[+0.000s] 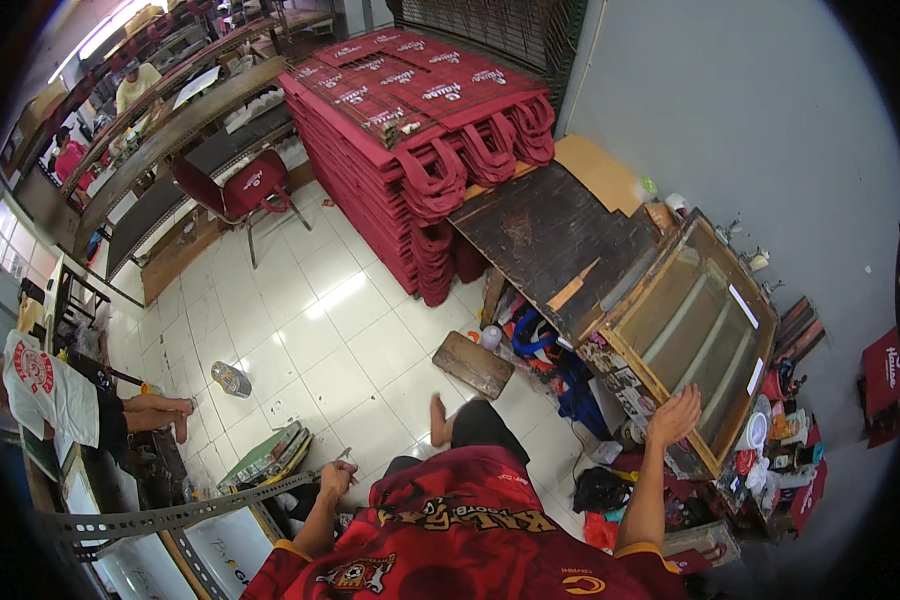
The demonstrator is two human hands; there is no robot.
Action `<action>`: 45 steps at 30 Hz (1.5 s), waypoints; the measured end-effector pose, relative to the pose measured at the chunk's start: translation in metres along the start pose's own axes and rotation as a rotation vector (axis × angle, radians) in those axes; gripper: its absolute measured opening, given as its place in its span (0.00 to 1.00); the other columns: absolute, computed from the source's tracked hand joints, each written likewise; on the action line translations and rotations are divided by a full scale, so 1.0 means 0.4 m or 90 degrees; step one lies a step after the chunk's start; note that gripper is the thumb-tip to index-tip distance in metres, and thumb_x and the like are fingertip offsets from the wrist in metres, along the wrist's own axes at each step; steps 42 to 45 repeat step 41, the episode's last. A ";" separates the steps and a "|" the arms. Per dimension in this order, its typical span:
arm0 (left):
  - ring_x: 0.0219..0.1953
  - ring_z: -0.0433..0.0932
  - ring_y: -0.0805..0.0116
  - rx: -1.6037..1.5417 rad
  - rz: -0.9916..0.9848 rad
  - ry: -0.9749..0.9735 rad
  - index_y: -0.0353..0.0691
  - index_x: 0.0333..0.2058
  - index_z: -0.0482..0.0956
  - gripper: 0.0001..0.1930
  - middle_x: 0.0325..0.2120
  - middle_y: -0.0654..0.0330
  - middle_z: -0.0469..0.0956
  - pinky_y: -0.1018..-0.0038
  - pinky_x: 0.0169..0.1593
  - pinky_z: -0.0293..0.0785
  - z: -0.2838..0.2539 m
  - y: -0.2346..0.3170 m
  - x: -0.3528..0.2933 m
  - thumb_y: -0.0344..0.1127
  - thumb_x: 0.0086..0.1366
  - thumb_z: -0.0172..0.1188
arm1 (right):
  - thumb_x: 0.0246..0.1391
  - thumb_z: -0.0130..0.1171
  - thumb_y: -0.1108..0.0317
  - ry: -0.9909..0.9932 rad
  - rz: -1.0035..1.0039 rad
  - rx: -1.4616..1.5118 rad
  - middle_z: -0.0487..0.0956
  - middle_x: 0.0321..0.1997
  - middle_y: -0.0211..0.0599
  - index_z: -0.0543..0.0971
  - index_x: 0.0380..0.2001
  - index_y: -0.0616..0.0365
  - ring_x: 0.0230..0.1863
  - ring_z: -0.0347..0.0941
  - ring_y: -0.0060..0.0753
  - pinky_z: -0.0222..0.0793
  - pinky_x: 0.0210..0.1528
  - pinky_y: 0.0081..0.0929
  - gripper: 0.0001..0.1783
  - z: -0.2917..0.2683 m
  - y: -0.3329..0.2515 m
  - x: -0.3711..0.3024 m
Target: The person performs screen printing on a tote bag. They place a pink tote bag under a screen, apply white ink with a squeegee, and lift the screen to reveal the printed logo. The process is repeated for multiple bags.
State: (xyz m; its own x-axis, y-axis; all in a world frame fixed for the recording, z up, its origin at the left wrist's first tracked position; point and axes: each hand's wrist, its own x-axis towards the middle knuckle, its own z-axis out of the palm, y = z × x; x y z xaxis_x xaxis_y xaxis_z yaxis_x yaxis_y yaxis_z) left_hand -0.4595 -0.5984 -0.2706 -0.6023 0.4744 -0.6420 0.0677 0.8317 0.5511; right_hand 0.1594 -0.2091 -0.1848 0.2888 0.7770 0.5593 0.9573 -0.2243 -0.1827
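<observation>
My right hand [675,416] lies with its fingers stretched out at the near edge of a wooden-framed mesh screen [705,330]. The screen is tilted on a cluttered stand and carries two white strips. Lower down on the left, my left hand [337,477] has its fingers curled beside the end of a perforated metal rail [240,497]. A small pale bit shows at the fingertips, too small to name.
A tall stack of dark red tote bags [360,170] stands ahead, beside a dark board [560,240]. On the tiled floor are a wooden block [473,364] and a tin can [231,379]. Another person [65,390] sits at the left. Bottles and tubs [760,430] crowd the right.
</observation>
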 end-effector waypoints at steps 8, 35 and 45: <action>0.23 0.76 0.72 0.054 0.083 0.009 0.36 0.20 0.82 0.24 0.15 0.59 0.76 0.71 0.30 0.71 -0.025 0.400 -0.075 0.51 0.66 0.65 | 0.70 0.43 0.63 0.016 0.014 -0.004 0.74 0.67 0.44 0.76 0.58 0.60 0.71 0.64 0.49 0.51 0.75 0.49 0.21 -0.002 -0.010 0.000; 0.35 0.80 0.74 -0.343 0.950 -0.115 0.36 0.40 0.81 0.08 0.34 0.60 0.83 0.74 0.38 0.77 0.132 1.480 -0.726 0.36 0.73 0.62 | 0.60 0.58 0.64 -0.184 -0.080 0.272 0.81 0.37 0.60 0.83 0.37 0.70 0.41 0.75 0.66 0.70 0.49 0.56 0.16 -0.093 0.120 0.278; 0.45 0.80 0.54 0.014 1.458 0.267 0.38 0.63 0.64 0.31 0.46 0.39 0.78 0.57 0.50 0.76 -0.033 1.482 -1.070 0.58 0.74 0.48 | 0.60 0.61 0.64 -0.342 -0.045 0.427 0.84 0.45 0.53 0.84 0.43 0.62 0.48 0.80 0.53 0.74 0.53 0.45 0.14 -0.046 0.155 0.352</action>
